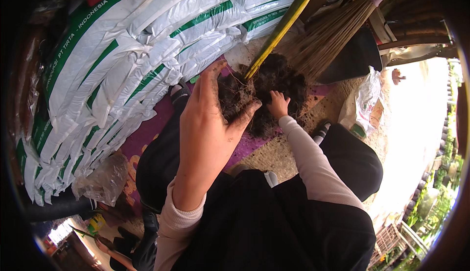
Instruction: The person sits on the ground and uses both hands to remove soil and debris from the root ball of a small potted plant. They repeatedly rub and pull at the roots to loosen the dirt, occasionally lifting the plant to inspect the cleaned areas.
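Observation:
My left hand (209, 120) is raised close to the camera, its fingers and thumb smeared with soil. It curls around a dark clump of soil and fine roots (235, 100). A yellow stem with a dark stripe (281, 32), apparently bamboo, slants up from the clump towards the top of the view. Lower down, my right hand (279, 105) rests its spread fingers on a heap of dark, fibrous soil (277, 74). No object shows in that hand, though its palm side is hidden.
White and green plastic sacks (147, 54) are stacked on the left. A stick broom (341, 32) leans beside a black container (356, 56). A crumpled white sack (367, 103) lies right. Under the heap is a purple patterned mat (253, 148). Another person's hand (102, 245) shows lower left.

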The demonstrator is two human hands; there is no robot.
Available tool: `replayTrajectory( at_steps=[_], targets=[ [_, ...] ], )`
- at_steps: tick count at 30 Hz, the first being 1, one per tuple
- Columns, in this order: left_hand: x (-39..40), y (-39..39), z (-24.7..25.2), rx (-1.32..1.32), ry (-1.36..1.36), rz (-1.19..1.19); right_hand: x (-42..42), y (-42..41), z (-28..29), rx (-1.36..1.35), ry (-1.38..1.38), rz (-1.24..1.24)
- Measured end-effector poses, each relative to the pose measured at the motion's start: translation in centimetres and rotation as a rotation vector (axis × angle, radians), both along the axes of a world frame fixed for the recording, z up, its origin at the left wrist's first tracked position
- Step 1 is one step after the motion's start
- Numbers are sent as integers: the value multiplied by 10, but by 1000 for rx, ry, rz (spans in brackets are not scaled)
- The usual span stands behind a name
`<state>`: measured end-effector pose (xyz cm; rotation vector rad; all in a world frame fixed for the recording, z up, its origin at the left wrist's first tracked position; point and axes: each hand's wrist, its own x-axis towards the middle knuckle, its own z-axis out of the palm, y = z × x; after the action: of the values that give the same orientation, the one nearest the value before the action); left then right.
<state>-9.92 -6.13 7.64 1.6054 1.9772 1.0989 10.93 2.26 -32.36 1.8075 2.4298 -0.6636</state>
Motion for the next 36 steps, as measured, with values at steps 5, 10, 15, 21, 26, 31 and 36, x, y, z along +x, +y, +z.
replayTrajectory(
  at_steps=[5,10,15,21,26,31,36],
  targets=[
    [2,0,-1,-36,-23,-20,2,-16,8,-79,160,-204],
    [3,-1,0,-89,-71,-17,-24,6,34,-145,-78,-160],
    [1,-1,-1,-54,-28,-14,-28,12,31,-48,-97,-177],
    [3,0,6,-2,-8,-9,19,17,51,-155,439,-379],
    [12,6,8,109,15,-37,53,25,105,-365,1062,-562],
    [23,22,3,144,-100,-91,53,28,131,-73,913,-466],
    [37,29,2,123,-170,-113,54,21,149,249,598,-313]
  ],
)
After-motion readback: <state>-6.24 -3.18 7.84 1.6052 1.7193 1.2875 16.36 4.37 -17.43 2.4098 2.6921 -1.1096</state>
